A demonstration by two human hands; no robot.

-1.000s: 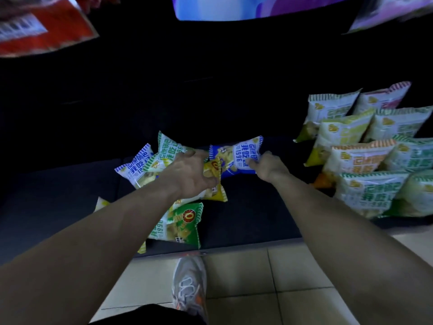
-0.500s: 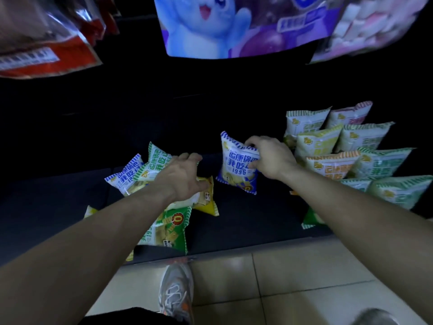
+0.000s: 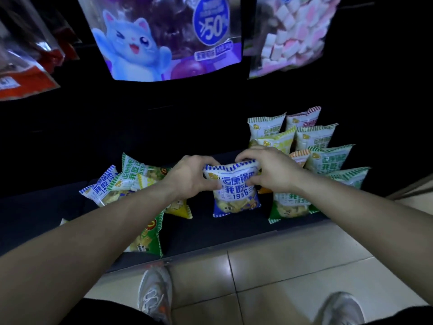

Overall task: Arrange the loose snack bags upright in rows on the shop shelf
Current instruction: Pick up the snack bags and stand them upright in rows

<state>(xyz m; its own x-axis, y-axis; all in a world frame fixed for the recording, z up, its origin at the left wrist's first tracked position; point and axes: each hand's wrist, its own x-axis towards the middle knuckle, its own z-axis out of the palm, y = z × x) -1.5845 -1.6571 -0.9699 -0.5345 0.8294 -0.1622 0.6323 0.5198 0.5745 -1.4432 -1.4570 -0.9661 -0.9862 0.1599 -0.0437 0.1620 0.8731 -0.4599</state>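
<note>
Blue snack bag [image 3: 235, 192]: held upright over the middle of the dark shelf [image 3: 42, 207], blue-and-white striped top edge, print facing the camera; lower corners at or just above the shelf surface, contact not clear.

Left hand [image 3: 191, 177]: closed on the bag's upper left corner, fingers curled over the top seam, thumb on the near face.

Right hand [image 3: 269, 171]: closed on the bag's upper right corner, fingers over the top edge and partly across the print.

Standing rows [image 3: 311, 146]: right part of the shelf, bags of the same brand upright in two columns running from near to far; green-striped, one yellow-green, one orange-topped, one pink-topped at the far end; nearest green bag [image 3: 289, 205] just right of the held bag, partly hidden by the right wrist.

Loose pile [image 3: 131, 181]: left of the held bag, lying flat and overlapping; a blue-striped bag at the far left, green-striped bags on top, a yellow bag [image 3: 179, 207] at its near right edge under the left wrist; a green bag [image 3: 150, 235] lying near the shelf's front lip, under the left forearm.

Hanging packs above: a large purple pack with a blue cartoon cat [image 3: 164, 36]; a pack of pink and white cubes [image 3: 290, 34] to its right; red packs [image 3: 25, 73] at the far left.

Floor [image 3: 281, 266]: pale tiles; two grey trainers [image 3: 154, 294] at the near edge.
</note>
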